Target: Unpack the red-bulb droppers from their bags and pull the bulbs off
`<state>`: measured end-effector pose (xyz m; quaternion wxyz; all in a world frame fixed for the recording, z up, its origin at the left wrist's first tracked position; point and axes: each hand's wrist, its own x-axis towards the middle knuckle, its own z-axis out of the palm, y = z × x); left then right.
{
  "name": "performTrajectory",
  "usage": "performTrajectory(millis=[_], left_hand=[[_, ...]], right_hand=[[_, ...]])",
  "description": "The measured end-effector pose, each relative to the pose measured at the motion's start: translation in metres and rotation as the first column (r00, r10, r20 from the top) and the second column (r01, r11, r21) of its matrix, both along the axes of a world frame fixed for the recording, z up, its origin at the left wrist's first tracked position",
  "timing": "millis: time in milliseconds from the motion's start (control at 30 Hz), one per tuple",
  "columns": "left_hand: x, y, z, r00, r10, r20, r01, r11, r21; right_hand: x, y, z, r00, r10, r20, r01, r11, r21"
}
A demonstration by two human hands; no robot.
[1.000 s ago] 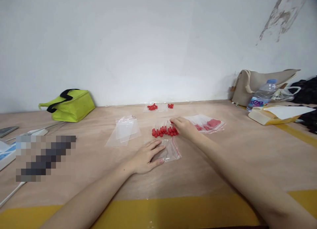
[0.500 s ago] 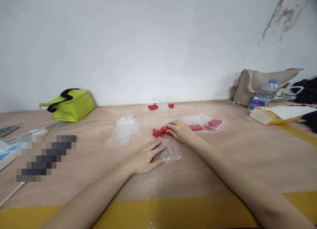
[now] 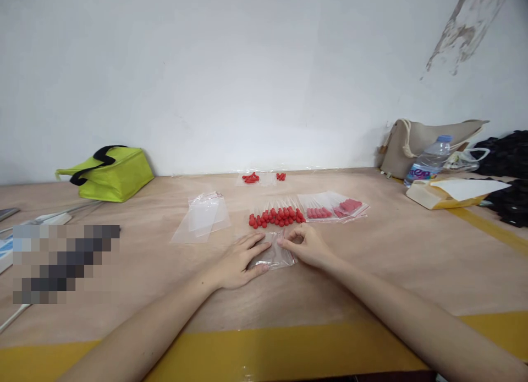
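A small clear zip bag (image 3: 273,255) lies flat on the tan table (image 3: 371,272) in front of me. My left hand (image 3: 239,262) rests on the bag's left part with fingers spread flat. My right hand (image 3: 307,244) is at the bag's right edge, its fingers curled and pinching the bag's opening. Just behind the bag lies a row of red-bulbed droppers (image 3: 275,216), loose on the table.
A stack of empty zip bags (image 3: 202,219) lies to the left. Filled bags of red droppers (image 3: 334,208) lie to the right; more red droppers (image 3: 258,178) lie near the wall. A green lunch bag (image 3: 109,173) stands left; a beige bag (image 3: 424,142), water bottle (image 3: 427,162) and papers (image 3: 451,190) stand right.
My right hand has left the row of droppers and come back toward me to the right edge of the clear bag. The left hand has stayed on the bag.
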<state>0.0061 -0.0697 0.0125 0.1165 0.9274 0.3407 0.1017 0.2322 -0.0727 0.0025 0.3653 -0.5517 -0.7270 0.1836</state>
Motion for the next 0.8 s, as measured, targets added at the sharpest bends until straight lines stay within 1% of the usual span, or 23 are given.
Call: performTrajectory(millis=[67,100,167,200,233,300,400,467,533,633,733,800], left_hand=[[0.000,0.000,0.000,1.000,-0.001,-0.002,0.001,1.000,-0.004],[0.000,0.000,0.000,1.000,-0.002,-0.004,0.002,1.000,-0.007],[0.000,0.000,0.001,1.000,-0.006,-0.004,0.006,1.000,-0.014],[0.000,-0.001,0.001,1.000,-0.007,0.002,0.007,1.000,-0.020],[0.000,-0.001,0.002,1.000,-0.006,0.015,0.006,1.000,-0.027],[0.001,-0.002,0.003,0.997,0.008,0.082,-0.005,0.999,-0.043],[0.005,-0.001,0.005,0.962,0.081,0.261,-0.068,0.996,-0.058],[0.008,0.002,0.004,0.918,0.144,0.371,-0.116,0.989,-0.096],[0.010,0.004,0.001,0.883,0.187,0.431,-0.123,0.977,-0.172],[0.014,0.005,-0.006,0.865,0.190,0.465,-0.082,0.967,-0.243],[0.017,0.003,-0.011,0.856,0.183,0.484,-0.065,0.966,-0.250],[0.020,0.001,-0.012,0.844,0.200,0.497,-0.071,0.961,-0.266]], right_hand=[[-0.002,0.003,-0.007,1.000,-0.022,0.015,0.022,1.000,-0.007],[-0.003,0.006,-0.009,0.999,-0.043,0.012,0.043,0.998,-0.034],[-0.001,0.009,-0.013,0.997,-0.068,-0.037,0.063,0.990,-0.123],[0.000,0.010,-0.014,0.995,-0.054,-0.083,0.040,0.985,-0.167],[0.001,0.010,-0.014,0.990,-0.026,-0.139,-0.002,0.980,-0.200],[0.002,0.008,-0.012,0.962,0.054,-0.267,-0.114,0.970,-0.214],[0.002,0.002,-0.007,0.888,0.191,-0.418,-0.294,0.935,-0.198],[-0.001,-0.002,-0.005,0.848,0.249,-0.468,-0.376,0.905,-0.200],[-0.006,-0.003,-0.005,0.830,0.278,-0.484,-0.414,0.888,-0.201],[-0.013,-0.002,-0.007,0.840,0.242,-0.485,-0.370,0.910,-0.187],[-0.018,-0.002,-0.009,0.856,0.167,-0.489,-0.260,0.957,-0.129],[-0.021,-0.002,-0.009,0.837,0.140,-0.529,-0.225,0.969,-0.100]])
